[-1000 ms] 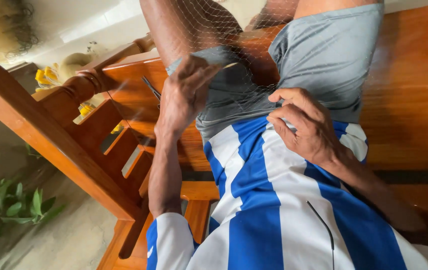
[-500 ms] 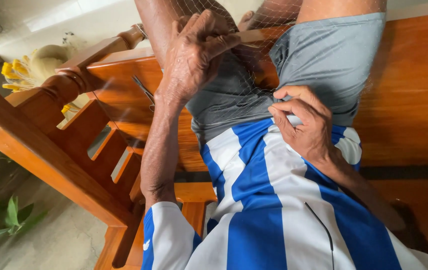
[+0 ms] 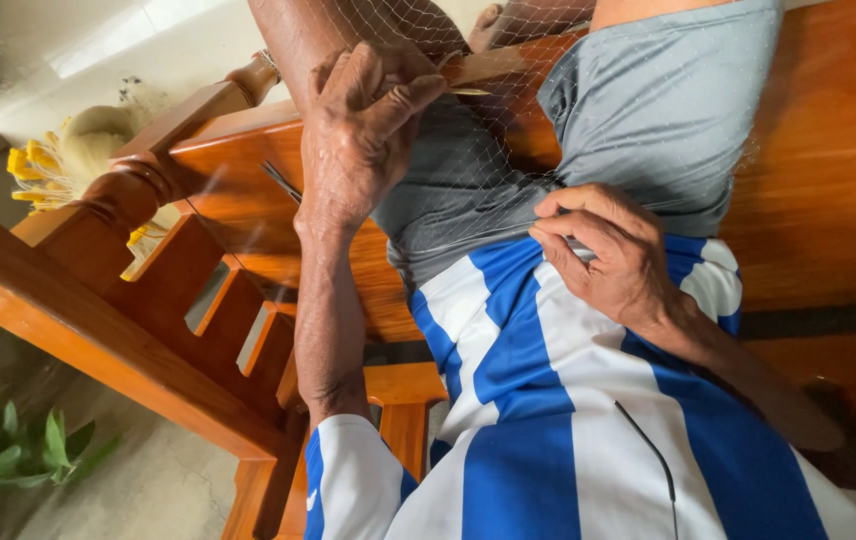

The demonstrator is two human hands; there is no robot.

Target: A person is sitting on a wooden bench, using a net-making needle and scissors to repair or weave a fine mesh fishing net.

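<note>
- Nearest the camera is the blue-and-white striped shirt (image 3: 538, 400) of the person, whose lap fills the middle of the view.
- The right hand (image 3: 613, 255) rests at the hem of the shirt, just above the lap. Its fingers (image 3: 573, 215) are curled in narrowly, pinching a gather of the fishing net (image 3: 468, 170) against the body; a pale sliver shows between them, too hidden to name.
- The fishing net is a very fine, pale, nearly see-through mesh of small diamonds. It lies spread over the grey shorts (image 3: 648, 110) and the thighs, running from the right hand up toward the knees.
- Farther out, the left hand (image 3: 368, 130) is raised over the thigh with its back to the camera. Its fingers (image 3: 403, 95) are bent close together, thumb to forefinger, gripping a netting needle (image 3: 473, 75) and strands of mesh.
- The netting needle is a thin, flat, tan sliver. Its long axis runs nearly level across the view, its tip pointing toward the person's right knee.
- To the left stands the wooden bench armrest (image 3: 148, 300), and beyond it a yellow-bristled broom (image 3: 48, 165) lies on the floor.
</note>
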